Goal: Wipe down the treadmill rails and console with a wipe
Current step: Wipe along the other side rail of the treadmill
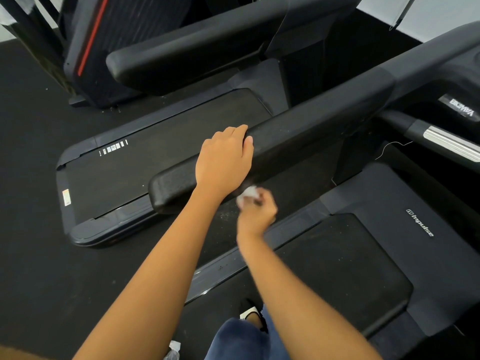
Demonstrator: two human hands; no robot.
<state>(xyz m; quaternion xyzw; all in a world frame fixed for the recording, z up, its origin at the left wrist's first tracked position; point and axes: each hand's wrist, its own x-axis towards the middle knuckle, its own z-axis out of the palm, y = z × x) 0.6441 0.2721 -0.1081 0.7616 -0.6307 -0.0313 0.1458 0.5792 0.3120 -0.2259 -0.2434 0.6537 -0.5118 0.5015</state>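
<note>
Gripping the rail [298, 141] from above: left hand [223, 159], fingers curled over its far edge. Right hand [255, 211], motion-blurred, fingers clamped on a crumpled white wipe [248, 192] held against the rail's near side, just beside the left wrist. Clear plastic packet [172, 352] at bottom edge; contents can't tell.

Floor [31, 229]: black, rubber-like, with pale specks. A neighbouring treadmill deck [155, 157] lies flat on the floor, left of centre. A row of white markings [113, 148] sits on its far side strip, and a small label [66, 197] is fixed near its rear end. A padded handrail [194, 48] runs above the deck. Beyond it stands a black machine with a red stripe [91, 35]. At the bottom edge: a blue denim knee [239, 339], a black-and-white shoe [249, 311] and crumpled clear plastic [172, 352].
</note>
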